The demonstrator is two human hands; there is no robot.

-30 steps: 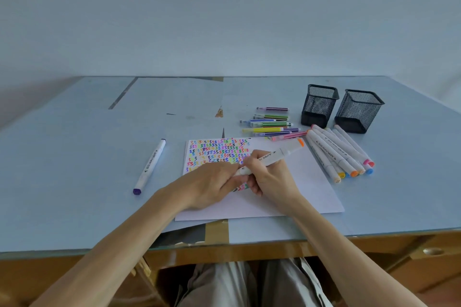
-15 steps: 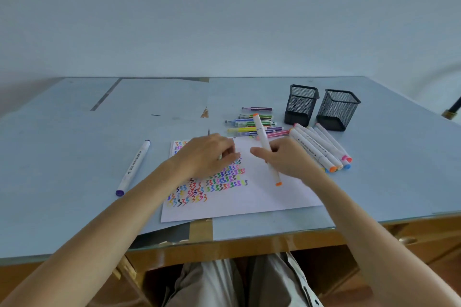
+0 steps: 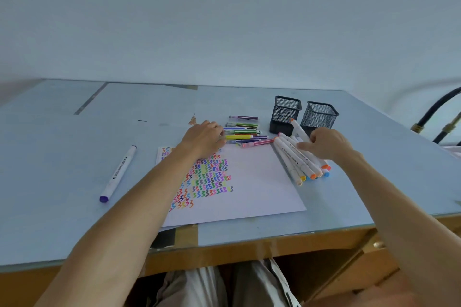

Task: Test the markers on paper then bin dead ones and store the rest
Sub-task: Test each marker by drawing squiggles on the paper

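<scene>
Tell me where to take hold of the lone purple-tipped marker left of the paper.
Pinch the purple-tipped marker across its white barrel near the middle, coming straight down from above. It lies flat and alone on the table, long axis running near to far, so both sides are free for the grip.

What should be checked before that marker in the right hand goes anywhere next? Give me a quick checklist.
1. Right hand grips the orange-capped marker: ok.
2. Marker's caps are on: far end ok, near end hidden.
3. Both mesh cups upright with open tops: ok.
4. Which cup is bin, which is store: cannot tell.
5. Left hand rests by the thin pens, away from the cups: ok.
6. Test paper lies flat: ok.
</scene>
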